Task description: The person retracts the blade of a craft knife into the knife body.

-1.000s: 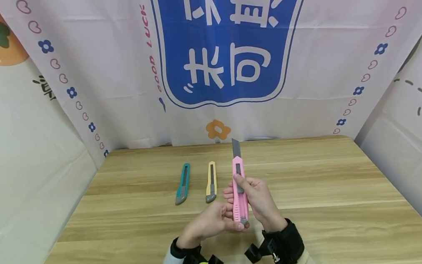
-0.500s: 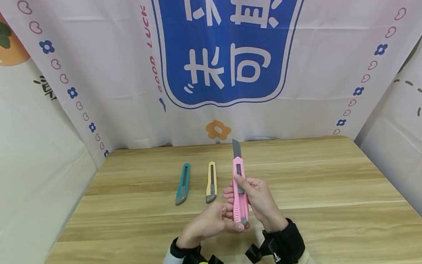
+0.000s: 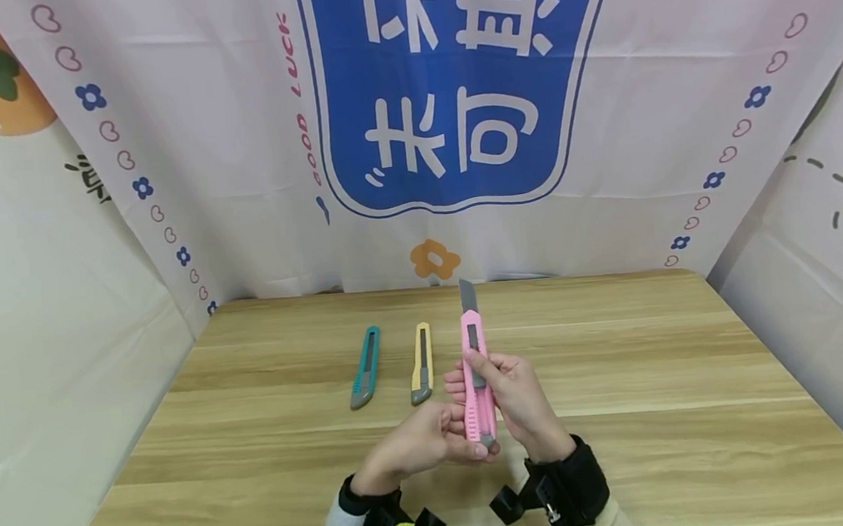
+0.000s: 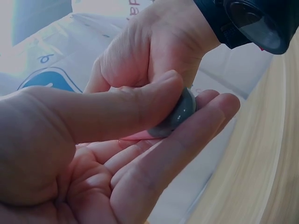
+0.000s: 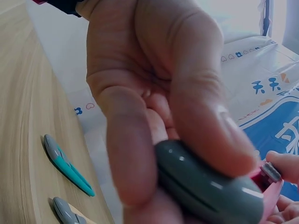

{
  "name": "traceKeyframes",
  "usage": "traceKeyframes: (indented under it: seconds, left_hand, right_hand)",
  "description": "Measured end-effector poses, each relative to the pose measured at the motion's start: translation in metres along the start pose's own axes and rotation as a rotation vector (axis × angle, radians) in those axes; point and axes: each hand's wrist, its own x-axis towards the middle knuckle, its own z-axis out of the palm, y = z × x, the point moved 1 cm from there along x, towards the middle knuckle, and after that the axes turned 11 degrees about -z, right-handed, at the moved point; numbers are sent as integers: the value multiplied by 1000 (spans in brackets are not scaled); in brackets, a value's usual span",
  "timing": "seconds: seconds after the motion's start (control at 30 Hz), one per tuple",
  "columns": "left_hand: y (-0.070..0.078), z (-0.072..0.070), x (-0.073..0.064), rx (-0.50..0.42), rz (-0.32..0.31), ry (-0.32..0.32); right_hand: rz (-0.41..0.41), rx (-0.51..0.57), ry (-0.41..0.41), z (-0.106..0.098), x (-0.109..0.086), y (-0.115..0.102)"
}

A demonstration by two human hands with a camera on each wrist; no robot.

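Note:
Between both hands a pink utility knife (image 3: 480, 416) stands out away from me, a length of grey blade (image 3: 468, 296) projecting from its far end. My left hand (image 3: 425, 440) pinches the near end; in the left wrist view the thumb and fingers hold its grey end cap (image 4: 181, 114). My right hand (image 3: 521, 398) grips the middle of the body, thumb on the grey slider (image 3: 479, 377). The right wrist view shows the cap (image 5: 210, 182) close up. A teal utility knife (image 3: 366, 366) and a yellow utility knife (image 3: 421, 362) lie left of the held one, no blades showing.
The wooden table (image 3: 627, 379) carries the two lying knives. A printed white cloth (image 3: 246, 145) hangs behind its far edge, with more cloth on the left and right sides. Each wrist wears a black strap with a small camera mount.
The knife's blade end has tilted very slightly to the left. Both hands keep their hold and stay almost in place; the head view has shifted a little.

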Motion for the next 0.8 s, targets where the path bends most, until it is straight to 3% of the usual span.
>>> traceKeyframes:
  seconds: [0.3, 0.53, 0.8]
  left_hand:
    - [-1, 0, 0, -42, -27, 74]
    - [0, 0, 1, -50, -47, 81]
    - [1, 0, 0, -34, -56, 78]
  right_hand:
    - [76, -18, 55, 1, 2, 4]
    - [64, -17, 75, 2, 2, 5]
    - [18, -10, 37, 2, 2, 4]
